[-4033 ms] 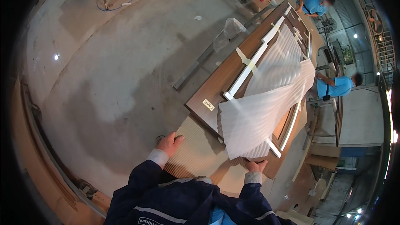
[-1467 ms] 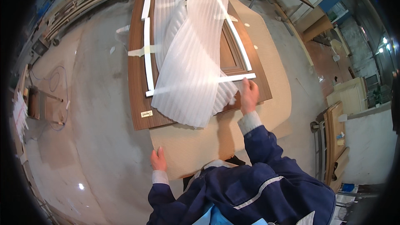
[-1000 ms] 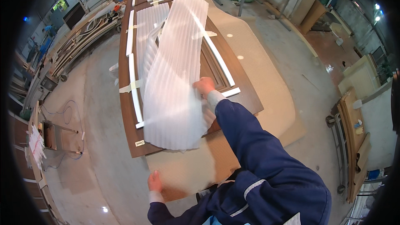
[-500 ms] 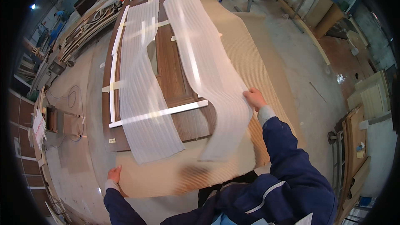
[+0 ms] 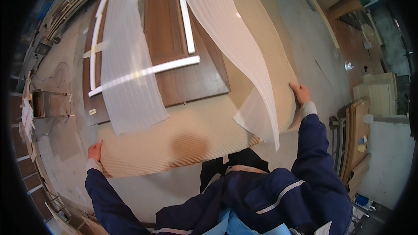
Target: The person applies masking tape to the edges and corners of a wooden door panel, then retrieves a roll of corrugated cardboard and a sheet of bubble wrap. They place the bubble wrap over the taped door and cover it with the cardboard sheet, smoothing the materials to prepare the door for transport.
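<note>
A brown wood-grain door panel (image 5: 204,80) lies on a large sheet of corrugated cardboard (image 5: 139,148), with white strips (image 5: 174,64) taped along its edges. My left hand (image 5: 95,152) pinches the cardboard's near left edge. At the right edge, my right hand (image 5: 301,93) grips the cardboard between thumb and fingers. One translucent white foam sheet (image 5: 126,61) runs down the left part of the panel, its end past the near edge. Another foam sheet (image 5: 244,39) slants off the panel to the right, its near end folded and drooping over the cardboard's near edge.
Stacked boards (image 5: 355,139) lean at the right beside a metal frame. Long wooden strips (image 5: 72,8) lie piled at the far left. A small stand (image 5: 48,104) is on the left, with a hose (image 5: 63,72) on the floor close by.
My right hand has moved from the right foam sheet's edge outward to the cardboard's edge. That foam sheet has slid right and twisted. The cardboard's near edge has risen and bends upward.
</note>
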`<state>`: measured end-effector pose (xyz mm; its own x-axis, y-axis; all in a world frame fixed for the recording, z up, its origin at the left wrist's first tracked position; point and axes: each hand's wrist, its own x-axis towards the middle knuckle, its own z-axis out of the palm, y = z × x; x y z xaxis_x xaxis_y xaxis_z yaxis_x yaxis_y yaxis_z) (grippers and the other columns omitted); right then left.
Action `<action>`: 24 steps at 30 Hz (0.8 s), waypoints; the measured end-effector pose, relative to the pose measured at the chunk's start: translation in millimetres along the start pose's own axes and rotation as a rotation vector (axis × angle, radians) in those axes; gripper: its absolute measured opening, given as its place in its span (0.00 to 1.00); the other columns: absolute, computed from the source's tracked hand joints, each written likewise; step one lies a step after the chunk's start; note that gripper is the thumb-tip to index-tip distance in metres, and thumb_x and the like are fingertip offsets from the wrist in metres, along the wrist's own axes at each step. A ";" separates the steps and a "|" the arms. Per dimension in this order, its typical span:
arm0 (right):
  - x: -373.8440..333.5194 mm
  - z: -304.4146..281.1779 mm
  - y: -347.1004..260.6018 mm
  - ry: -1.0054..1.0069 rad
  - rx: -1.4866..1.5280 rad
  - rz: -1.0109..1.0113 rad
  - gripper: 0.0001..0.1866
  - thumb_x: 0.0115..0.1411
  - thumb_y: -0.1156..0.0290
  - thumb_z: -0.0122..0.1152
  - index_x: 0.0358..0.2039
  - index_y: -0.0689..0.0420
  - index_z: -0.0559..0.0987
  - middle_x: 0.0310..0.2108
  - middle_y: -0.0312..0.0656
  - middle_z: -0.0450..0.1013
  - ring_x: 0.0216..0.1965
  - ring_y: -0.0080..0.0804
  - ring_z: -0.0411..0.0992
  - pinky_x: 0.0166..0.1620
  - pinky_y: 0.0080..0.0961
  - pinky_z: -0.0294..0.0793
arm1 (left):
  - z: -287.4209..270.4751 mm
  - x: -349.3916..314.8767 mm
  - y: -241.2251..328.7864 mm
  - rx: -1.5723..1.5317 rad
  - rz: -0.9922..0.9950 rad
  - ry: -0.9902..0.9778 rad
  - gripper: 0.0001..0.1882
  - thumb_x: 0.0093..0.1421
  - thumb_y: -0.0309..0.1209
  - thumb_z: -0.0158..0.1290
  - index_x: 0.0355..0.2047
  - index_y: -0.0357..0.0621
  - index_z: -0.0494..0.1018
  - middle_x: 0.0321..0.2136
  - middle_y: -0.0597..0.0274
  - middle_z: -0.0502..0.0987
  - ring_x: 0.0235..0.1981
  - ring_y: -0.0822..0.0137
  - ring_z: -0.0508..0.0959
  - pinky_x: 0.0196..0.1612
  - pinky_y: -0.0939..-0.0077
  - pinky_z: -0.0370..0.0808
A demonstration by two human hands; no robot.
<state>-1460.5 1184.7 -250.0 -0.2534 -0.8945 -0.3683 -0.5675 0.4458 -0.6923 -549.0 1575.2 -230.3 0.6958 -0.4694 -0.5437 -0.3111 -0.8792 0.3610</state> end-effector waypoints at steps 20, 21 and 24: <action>-26.7 -13.3 -16.4 -0.258 0.521 -0.049 0.18 0.68 0.65 0.63 0.49 0.67 0.75 0.44 0.49 0.80 0.42 0.34 0.78 0.47 0.32 0.78 | 479.2 -386.0 111.9 -1.007 -0.084 -0.798 0.40 0.67 0.58 0.53 0.71 0.49 0.57 0.62 0.50 0.71 0.59 0.55 0.74 0.60 0.54 0.73; -24.6 -11.8 -13.1 -0.287 0.530 -0.049 0.17 0.68 0.65 0.62 0.49 0.66 0.76 0.44 0.50 0.80 0.42 0.34 0.78 0.47 0.33 0.78 | 505.3 -403.9 155.1 -1.147 0.000 -0.763 0.41 0.66 0.58 0.53 0.70 0.49 0.56 0.64 0.50 0.69 0.61 0.53 0.72 0.62 0.53 0.71; -20.4 -11.5 -8.7 -0.357 0.575 -0.046 0.17 0.67 0.66 0.62 0.48 0.66 0.76 0.44 0.50 0.79 0.43 0.36 0.78 0.47 0.34 0.77 | 548.7 -419.3 261.4 -1.705 -0.123 -0.657 0.37 0.67 0.52 0.57 0.69 0.48 0.59 0.67 0.55 0.65 0.66 0.55 0.66 0.66 0.54 0.66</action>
<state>-1459.4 1198.7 -229.4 0.0911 -0.8909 -0.4450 -0.0400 0.4432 -0.8955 -1277.3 1497.2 -323.8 0.1931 -0.7383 -0.6462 0.9301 -0.0720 0.3603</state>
